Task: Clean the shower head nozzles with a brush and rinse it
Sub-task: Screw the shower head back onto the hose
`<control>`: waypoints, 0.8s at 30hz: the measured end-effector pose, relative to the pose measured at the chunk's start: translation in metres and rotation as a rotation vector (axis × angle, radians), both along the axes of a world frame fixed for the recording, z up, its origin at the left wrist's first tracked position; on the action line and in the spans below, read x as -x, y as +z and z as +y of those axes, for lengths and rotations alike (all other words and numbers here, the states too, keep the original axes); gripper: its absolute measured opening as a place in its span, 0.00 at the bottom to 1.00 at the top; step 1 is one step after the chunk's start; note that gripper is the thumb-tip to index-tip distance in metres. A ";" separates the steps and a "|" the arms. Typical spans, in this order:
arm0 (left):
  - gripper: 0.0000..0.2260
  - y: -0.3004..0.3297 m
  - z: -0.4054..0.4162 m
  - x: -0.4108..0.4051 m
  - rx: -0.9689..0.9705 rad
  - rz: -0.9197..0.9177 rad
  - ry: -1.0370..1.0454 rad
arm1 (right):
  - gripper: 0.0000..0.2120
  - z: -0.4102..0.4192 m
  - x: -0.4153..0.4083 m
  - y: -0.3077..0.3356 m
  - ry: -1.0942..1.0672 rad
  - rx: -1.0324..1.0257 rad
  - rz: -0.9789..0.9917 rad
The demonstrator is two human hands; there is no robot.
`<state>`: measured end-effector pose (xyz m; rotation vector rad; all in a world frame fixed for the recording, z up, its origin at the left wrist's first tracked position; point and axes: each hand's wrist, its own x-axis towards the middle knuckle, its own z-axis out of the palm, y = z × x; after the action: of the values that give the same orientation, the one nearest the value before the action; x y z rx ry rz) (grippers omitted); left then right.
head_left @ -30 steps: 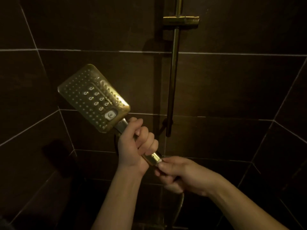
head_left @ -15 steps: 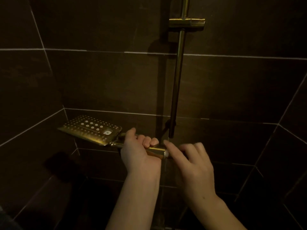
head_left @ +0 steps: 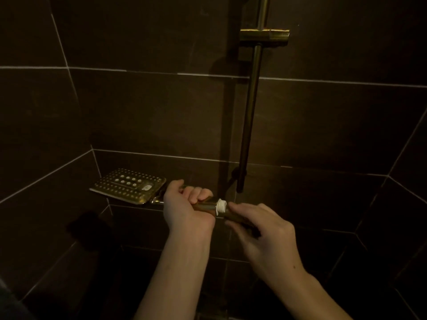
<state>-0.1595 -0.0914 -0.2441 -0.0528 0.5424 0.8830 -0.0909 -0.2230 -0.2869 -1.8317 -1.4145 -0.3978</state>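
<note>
The gold rectangular shower head lies nearly flat, nozzle face up, pointing left. My left hand grips its handle, fingers curled round it. At the handle's right end a white threaded fitting shows bare. Just right of it my right hand pinches the gold hose nut, a little apart from the thread. No brush is in view.
A gold vertical slide rail with a bracket runs up the dark tiled wall right above my hands. The tiled corner lies to the left. The lower part of the stall is very dark.
The shower head has swung down from tilted upright to nearly flat. The hose nut has come off the handle, baring the white thread, and my right hand has drawn slightly right.
</note>
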 end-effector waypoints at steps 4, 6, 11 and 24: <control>0.11 -0.001 -0.002 0.004 -0.032 0.027 0.013 | 0.18 0.000 0.002 -0.003 -0.015 -0.028 0.138; 0.11 -0.002 -0.002 0.006 -0.049 0.035 0.016 | 0.18 0.001 0.002 -0.001 0.007 -0.041 0.132; 0.11 0.000 -0.001 0.009 -0.077 0.037 0.028 | 0.18 0.002 0.006 0.009 0.042 -0.035 0.064; 0.16 0.005 -0.008 0.018 -0.205 -0.107 0.053 | 0.15 -0.005 0.011 0.017 0.129 -0.131 0.131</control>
<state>-0.1770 -0.0993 -0.2391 0.0720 0.3504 0.9777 -0.1015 -0.2282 -0.2700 -1.6216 -1.3753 -0.2927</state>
